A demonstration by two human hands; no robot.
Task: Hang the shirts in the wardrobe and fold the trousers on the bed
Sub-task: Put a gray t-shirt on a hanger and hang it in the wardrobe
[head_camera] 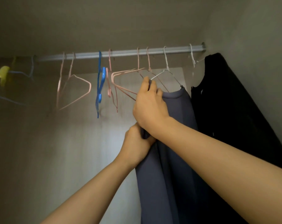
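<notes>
Up at the rail (137,52) now, and the grey shirt (177,143) is halfway onto a white wire hanger (165,71) that hooks over the bar. The right hand (150,107) pinches the collar edge together with the hanger's left arm, fingers curled tight. Below it, the left hand (137,143) is clenched on a bunch of the shirt's cloth, taking the weight. The far shoulder looks seated on the hanger's right tip; the near one is not yet over.

Here's the danger: pull too hard on that collar and the thin wire could tilt, letting the seated shoulder slide off. The hook sits loosely on the bar, so an upward nudge might unhook it altogether. Empty pink hangers (120,81) crowd just beside the right hand and could snag. The black garment (226,102) hangs close on the other side, leaving little room.
</notes>
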